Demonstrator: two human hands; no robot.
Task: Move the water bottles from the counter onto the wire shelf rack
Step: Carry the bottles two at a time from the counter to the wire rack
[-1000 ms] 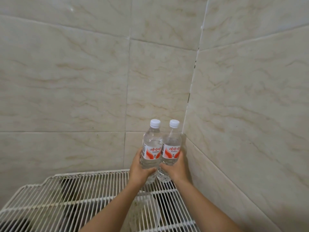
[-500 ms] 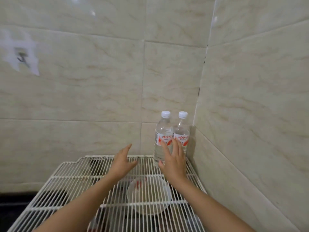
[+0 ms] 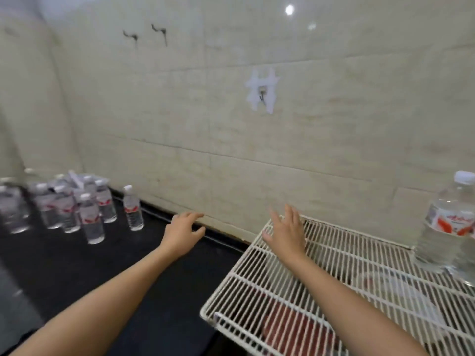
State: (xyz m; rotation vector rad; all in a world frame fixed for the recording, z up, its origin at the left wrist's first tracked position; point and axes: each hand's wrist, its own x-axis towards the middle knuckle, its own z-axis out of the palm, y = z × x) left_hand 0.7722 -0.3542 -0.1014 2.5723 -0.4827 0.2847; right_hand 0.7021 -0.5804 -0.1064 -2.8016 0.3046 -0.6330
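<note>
Several clear water bottles (image 3: pixel 88 217) with white caps and red-white labels stand grouped on the black counter (image 3: pixel 77 265) at the far left; one bottle (image 3: pixel 133 208) stands a little apart to their right. A white wire shelf rack (image 3: pixel 321 278) fills the lower right, and a water bottle (image 3: pixel 447 227) stands upright on it at the right edge of the view. My left hand (image 3: pixel 181 232) hovers open above the counter, holding nothing. Over the rack's left rear corner, my right hand (image 3: pixel 285 233) is open with fingers spread.
A tiled wall runs behind the counter and rack, with small metal hooks (image 3: pixel 262 95) on it. Beneath the rack's wires I make out a pale round dish (image 3: pixel 401 291) and something red (image 3: pixel 295 327).
Both hands let go of the two bottles, which stand on the rack by the corner. The view has swung left, and both empty hands have moved left toward the counter.
</note>
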